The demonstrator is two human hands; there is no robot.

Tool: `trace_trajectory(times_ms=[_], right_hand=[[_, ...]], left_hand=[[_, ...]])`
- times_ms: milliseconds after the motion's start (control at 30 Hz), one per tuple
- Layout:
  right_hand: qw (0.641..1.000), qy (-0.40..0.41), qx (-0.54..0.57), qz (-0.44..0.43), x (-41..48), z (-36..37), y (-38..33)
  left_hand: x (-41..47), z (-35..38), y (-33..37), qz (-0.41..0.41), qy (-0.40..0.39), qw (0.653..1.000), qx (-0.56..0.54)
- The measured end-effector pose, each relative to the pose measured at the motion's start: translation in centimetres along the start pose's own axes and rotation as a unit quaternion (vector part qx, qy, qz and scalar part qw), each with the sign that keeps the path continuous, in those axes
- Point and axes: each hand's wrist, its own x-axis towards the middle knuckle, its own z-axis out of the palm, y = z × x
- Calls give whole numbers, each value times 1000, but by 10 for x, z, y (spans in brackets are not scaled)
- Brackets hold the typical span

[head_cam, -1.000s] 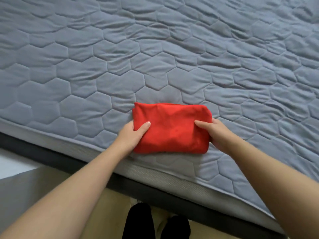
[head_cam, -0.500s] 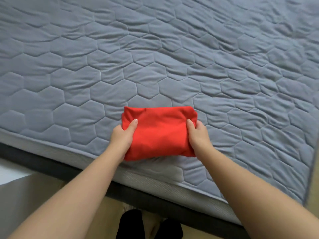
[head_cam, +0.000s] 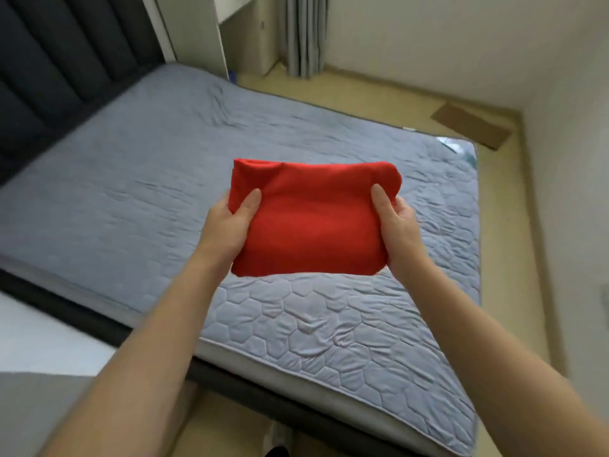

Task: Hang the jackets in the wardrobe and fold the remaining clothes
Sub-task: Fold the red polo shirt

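Red garment (head_cam: 313,225), folded, is held above the bed (head_cam: 148,199), clasped at its ends by left grip (head_cam: 227,225) and right grip (head_cam: 400,232); folding is judged done, and a level carry to storage is called for next.

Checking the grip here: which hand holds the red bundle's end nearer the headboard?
The left hand grips the red bundle on the headboard side; the right hand holds the other end.

Bed (head_cam: 158,206) with wrinkled grey hexagon-quilted cover, dark padded headboard (head_cam: 49,67), flat cardboard piece (head_cam: 471,127) on tan floor (head_cam: 372,94)
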Motion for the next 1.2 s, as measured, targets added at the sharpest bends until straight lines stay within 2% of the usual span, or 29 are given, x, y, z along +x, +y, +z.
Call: trace_trajectory(times_ms=[167, 267, 400, 467, 567, 633, 700, 767, 833, 867, 933, 1000, 1100, 1200], right_hand=[[989, -46, 93, -107, -72, -11, -104], [975, -101, 114, -162, -100, -22, -153], [960, -189, 100, -180, -127, -46, -188], [953, -235, 92, -170, -138, -55, -194], [941, -303, 46, -141, -148, -60, -196], [920, -356, -36, -160, -152, -58, -201], [877, -410, -148, -203, -160, -47, -209], [808, -480, -233, -249, -178, -26, -213], [746, -558, -247, -265, -205, -2, -211], [738, -579, -225, -264, -219, 8, -208], [765, -572, -152, -253, -240, 23, -200], [787, -556, -99, -249, -255, 32, -190], [796, -550, -48, -250, -270, 42, -181], [804, -544, 13, -239, -284, 52, -181]], left_hand=[[-83, -37, 88, 94, 49, 993, -56], [-129, -42, 132, 126, 69, 983, -112], [-191, -38, 169, 148, 75, 970, -175], [-218, -32, 175, 159, 107, 966, -172], [-251, -35, 179, 206, 192, 957, -66], [-271, -50, 189, 251, 216, 942, 51], [-289, -68, 205, 273, 190, 925, 181], [-305, -80, 222, 266, 148, 904, 300], [-317, -86, 233, 260, 114, 875, 393], [-325, -87, 237, 258, 105, 865, 418], [-339, -97, 240, 254, 111, 856, 437], [-356, -114, 239, 237, 126, 865, 425], [-387, -147, 229, 198, 114, 892, 389], [-408, -171, 223, 148, 85, 903, 394]])
